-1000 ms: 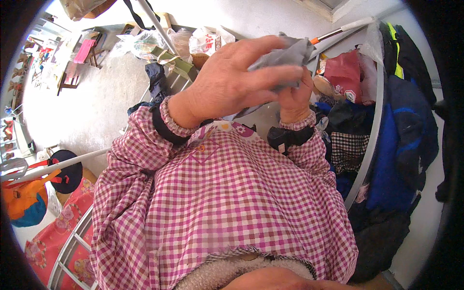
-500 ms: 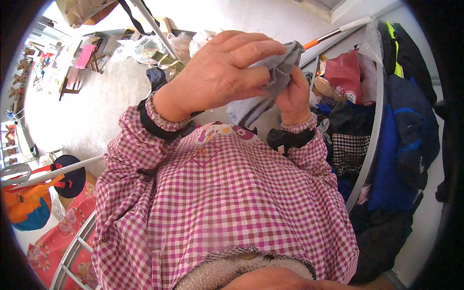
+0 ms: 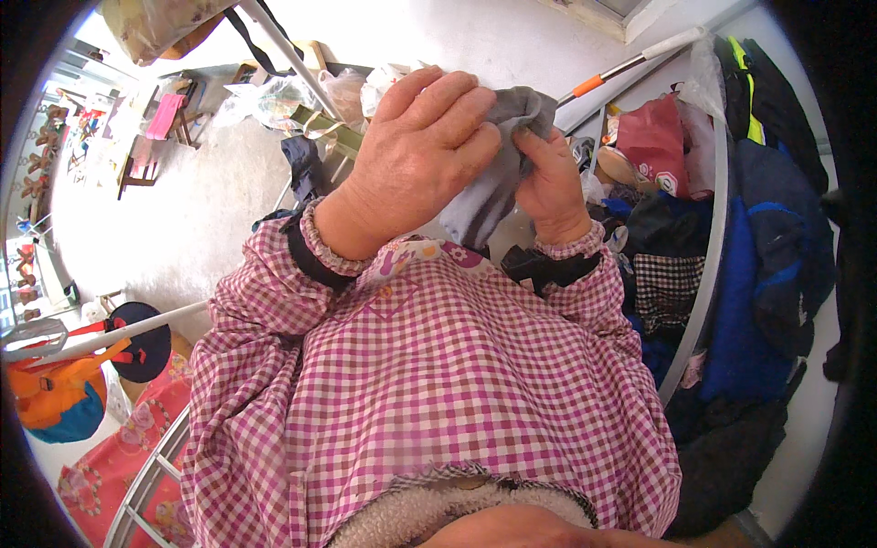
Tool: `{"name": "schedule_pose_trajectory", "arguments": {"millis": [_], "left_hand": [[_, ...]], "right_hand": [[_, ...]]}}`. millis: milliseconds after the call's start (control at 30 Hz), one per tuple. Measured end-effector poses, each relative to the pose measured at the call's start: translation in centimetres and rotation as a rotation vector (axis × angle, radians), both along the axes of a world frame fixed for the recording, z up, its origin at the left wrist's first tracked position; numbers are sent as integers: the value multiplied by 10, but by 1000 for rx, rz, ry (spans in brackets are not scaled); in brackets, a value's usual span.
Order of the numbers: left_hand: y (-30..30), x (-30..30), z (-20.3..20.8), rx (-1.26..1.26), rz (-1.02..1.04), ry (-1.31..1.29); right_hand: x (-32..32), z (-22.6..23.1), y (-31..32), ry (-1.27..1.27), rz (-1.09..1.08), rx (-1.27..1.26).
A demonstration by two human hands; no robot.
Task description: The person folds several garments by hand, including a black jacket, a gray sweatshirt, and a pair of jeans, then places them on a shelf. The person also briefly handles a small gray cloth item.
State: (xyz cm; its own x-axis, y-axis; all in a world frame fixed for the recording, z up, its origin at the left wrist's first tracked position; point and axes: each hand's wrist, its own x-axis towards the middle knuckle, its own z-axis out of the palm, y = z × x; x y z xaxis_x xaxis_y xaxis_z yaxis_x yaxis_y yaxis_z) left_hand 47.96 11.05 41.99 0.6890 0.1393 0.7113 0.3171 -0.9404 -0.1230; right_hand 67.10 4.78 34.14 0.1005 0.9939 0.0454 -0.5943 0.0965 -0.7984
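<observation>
The grey cloth (image 3: 507,160) is in the air in front of the chest, btw. the two hands. Its long axis goes diagonally: the darker, folded end points to the upper R of the view, and the paler end w/ dark stripes points down & to the L, toward the checked smock (image 3: 466,356). The R hand (image 3: 553,187) grips the cloth at its R side, w/ the thumb pressed on the upper part. The L hand (image 3: 416,160) shows its back, fingers bent & against the L side of the cloth (its thumb is hidden, so I cannot tell if it grips too). Beyond the upper end, approx. in the same direction, there is a pole w/ an orange band (image 3: 587,86). To the R of the R hand is a dark red bag (image 3: 649,142), near a heap of dark clothes (image 3: 662,228).
</observation>
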Motion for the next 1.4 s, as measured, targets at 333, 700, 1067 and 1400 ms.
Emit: {"name": "schedule_pose_trajectory", "arguments": {"millis": [333, 700, 1067, 1400], "left_hand": [[2, 7, -3, -196, -28, -128], [3, -3, -18, -957, -11, -131], [13, -1, -15, -820, -193, -33], [36, -19, -44, -1010, -153, -423]], "right_hand": [[-11, 6, 1, -63, 5, -45], [-14, 0, -3, -1364, -370, 207], [-29, 5, 2, -181, 64, 147], [-22, 20, -1, -566, -57, 74]]}}
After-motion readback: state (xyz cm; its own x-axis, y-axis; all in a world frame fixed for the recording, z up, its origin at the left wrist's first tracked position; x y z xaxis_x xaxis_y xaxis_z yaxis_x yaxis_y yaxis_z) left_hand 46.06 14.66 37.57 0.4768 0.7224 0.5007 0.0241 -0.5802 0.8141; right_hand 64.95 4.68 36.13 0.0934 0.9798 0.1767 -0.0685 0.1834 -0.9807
